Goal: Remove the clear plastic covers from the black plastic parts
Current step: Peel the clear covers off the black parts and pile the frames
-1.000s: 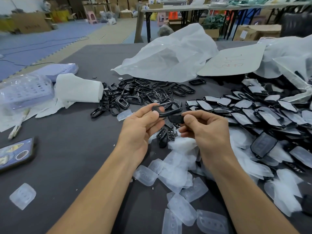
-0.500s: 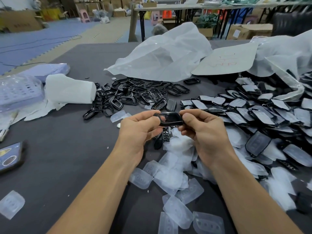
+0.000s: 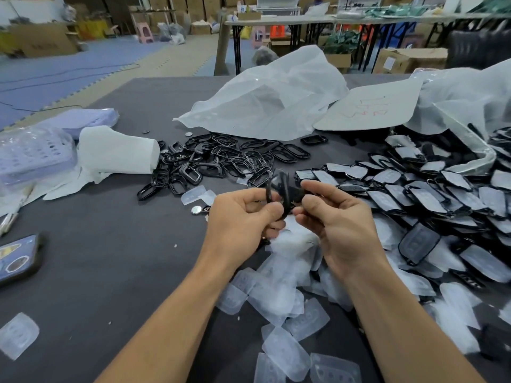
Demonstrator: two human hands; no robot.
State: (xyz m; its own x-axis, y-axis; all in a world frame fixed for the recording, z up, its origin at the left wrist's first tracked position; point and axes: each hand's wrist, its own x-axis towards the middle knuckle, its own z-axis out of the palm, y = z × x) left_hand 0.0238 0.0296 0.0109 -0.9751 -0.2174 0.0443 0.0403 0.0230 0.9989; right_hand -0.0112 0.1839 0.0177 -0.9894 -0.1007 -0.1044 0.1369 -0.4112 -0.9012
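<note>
Surface [image 3: 110, 258]: dark grey. Covered parts pile [image 3: 414, 194]: right, clear film on. Stripped frames [image 3: 221, 158]: far centre. Shed clear covers [image 3: 282, 299]: near centre, below wrists. Left hand [image 3: 240, 219], right hand [image 3: 334, 219]: both pinching one black part [image 3: 282, 189] btwn them, above surface, edge-on, long axis approx upright; equal reach. Cover on it: can't tell.
</note>
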